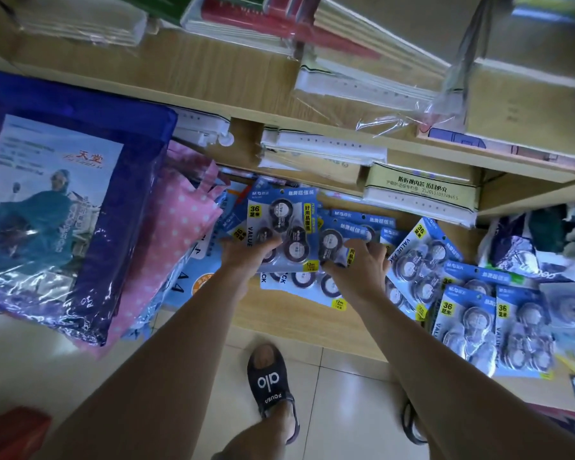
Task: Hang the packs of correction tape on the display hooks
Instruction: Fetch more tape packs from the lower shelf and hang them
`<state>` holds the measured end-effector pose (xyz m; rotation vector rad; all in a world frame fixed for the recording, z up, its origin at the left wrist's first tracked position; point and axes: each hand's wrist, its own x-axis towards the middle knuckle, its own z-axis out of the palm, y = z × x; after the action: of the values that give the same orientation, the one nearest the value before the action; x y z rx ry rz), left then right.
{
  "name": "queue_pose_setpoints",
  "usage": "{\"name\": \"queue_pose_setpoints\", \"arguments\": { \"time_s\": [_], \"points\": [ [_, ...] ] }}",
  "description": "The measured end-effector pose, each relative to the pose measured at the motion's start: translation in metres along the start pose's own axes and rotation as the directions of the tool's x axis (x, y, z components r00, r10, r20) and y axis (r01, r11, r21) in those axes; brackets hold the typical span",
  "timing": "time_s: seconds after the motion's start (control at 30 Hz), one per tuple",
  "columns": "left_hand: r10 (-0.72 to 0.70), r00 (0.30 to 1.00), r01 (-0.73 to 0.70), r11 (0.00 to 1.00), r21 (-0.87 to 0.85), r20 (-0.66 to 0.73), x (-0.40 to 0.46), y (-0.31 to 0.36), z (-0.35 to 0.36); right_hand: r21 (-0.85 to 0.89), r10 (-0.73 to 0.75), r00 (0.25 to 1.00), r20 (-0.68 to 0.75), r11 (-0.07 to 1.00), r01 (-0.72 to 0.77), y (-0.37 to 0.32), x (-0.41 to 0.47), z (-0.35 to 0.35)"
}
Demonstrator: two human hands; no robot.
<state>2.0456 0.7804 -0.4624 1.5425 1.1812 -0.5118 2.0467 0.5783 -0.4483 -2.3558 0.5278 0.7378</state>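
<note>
The left hand (246, 252) gripped a blue pack of correction tape (281, 234) by its lower edge, thumb across the front over the blister, so the card stood face-up and its top end was free. That looked like a sensible hold for someone who would need the hang hole clear for a hook. The right hand (357, 260) reached into the loose heap of packs (422, 260) just beside it, fingers curled down onto a second pack (331, 242) and pinching its edge, probably to gather several before carrying them off.

More packs (498, 327) lay fanned and overlapping to the right, some face-up, some tilted against each other. None was hung; no display hooks could be made out (they may have been outside the view), so the task looked barely begun.

All of this rested on a low wooden shelf (299, 313), its front edge near the person's sandalled foot (273, 383) on a pale tiled floor (346, 410). Higher shelves held wrapped stacks of paper goods (419, 190). To the left hung a blue raincoat package (70, 207) and a pink dotted one (180, 227), crowding the spot.
</note>
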Motion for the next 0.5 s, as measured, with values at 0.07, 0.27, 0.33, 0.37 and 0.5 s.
{"name": "queue_pose_setpoints", "arguments": {
  "time_s": [0.07,0.27,0.33,0.37,0.5],
  "points": [
    [0.067,0.998,-0.067,0.997,-0.045,0.014,0.0,-0.007,-0.001,0.054,0.011,1.0,0.021,0.998,-0.012,-0.002,-0.001,0.005],
    [0.125,0.992,-0.124,0.98,-0.154,-0.006,-0.009,-0.032,-0.012,0.275,0.172,0.983,0.06,0.944,-0.182,-0.015,0.007,-0.001],
    [0.119,0.993,-0.117,0.975,-0.191,-0.001,-0.01,-0.038,-0.016,0.37,0.227,0.97,0.086,0.897,-0.242,-0.014,0.009,0.0],
    [0.116,0.993,-0.115,0.971,-0.21,-0.009,-0.009,-0.042,-0.019,0.406,0.236,0.967,0.095,0.878,-0.254,-0.012,0.009,0.0],
    [0.098,0.995,-0.083,0.923,-0.375,0.021,-0.009,-0.053,-0.029,0.496,0.241,0.961,0.137,0.823,-0.277,-0.001,0.005,0.004]
  ]
}}
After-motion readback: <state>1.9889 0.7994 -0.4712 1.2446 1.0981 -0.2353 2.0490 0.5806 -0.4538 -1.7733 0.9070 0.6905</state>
